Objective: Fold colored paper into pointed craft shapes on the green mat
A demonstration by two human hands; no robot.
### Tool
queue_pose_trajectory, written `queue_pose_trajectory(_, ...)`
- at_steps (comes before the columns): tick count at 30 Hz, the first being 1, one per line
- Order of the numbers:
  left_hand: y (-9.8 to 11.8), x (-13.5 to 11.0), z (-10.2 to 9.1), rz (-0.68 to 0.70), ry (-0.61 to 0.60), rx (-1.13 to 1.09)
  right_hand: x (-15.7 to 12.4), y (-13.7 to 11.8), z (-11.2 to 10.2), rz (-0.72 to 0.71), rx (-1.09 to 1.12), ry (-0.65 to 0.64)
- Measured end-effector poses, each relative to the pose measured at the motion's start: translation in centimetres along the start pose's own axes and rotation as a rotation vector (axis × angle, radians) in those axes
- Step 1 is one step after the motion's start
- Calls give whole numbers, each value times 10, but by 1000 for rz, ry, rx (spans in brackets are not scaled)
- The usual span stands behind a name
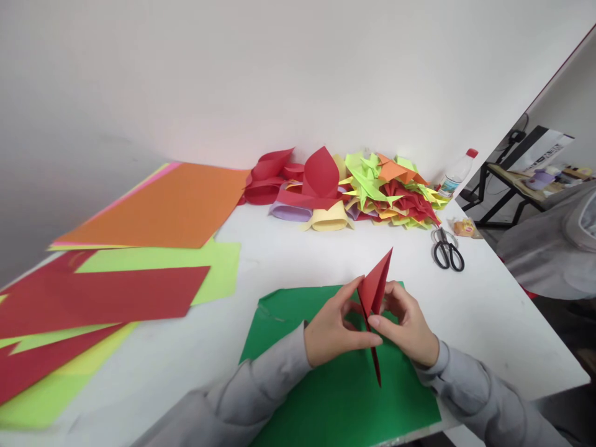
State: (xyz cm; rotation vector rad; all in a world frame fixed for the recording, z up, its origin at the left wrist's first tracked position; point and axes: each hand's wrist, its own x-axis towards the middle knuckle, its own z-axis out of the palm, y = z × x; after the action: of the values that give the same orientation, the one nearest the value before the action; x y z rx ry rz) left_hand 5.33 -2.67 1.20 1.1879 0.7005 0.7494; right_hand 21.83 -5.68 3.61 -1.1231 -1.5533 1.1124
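A red folded paper piece (373,287) stands upright between my two hands, its pointed tip up and a thin edge hanging below my thumbs. My left hand (339,329) grips it from the left, thumb low and fingers along its side. From the right, my right hand (408,321) pinches it near the middle, with some fingers hidden behind the paper. Both hands are above a green sheet (335,403) lying on the white table (195,372).
Orange sheets (181,205) and red sheets (139,295) lie on the left. Rolled red paper shapes (321,177) and a pile of folded paper (372,177) line the wall. Black-handled scissors (448,251), a wrapped snack (464,228) and a bottle (459,174) sit at the right. Someone's grey sleeve (544,248) is beyond the table.
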Motion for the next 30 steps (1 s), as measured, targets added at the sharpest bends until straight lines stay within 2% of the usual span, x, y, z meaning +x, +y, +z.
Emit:
queue_pose_trajectory(10, 3, 0, -3, -20, -39, -43, 0, 3, -6, -11, 17, 35)
queue_pose_trajectory(20, -8, -1, -4, 0, -50, -67, -2, -1, -1, -89, -112, 35)
queue_pose_trajectory(26, -2, -2, -6, -35, -66, -95, -1, 1, -5, -90, -46, 24)
queue_pose_trajectory(30, 1, -2, -7, -9, -57, -157, -3, 1, -7, -163, -98, 84)
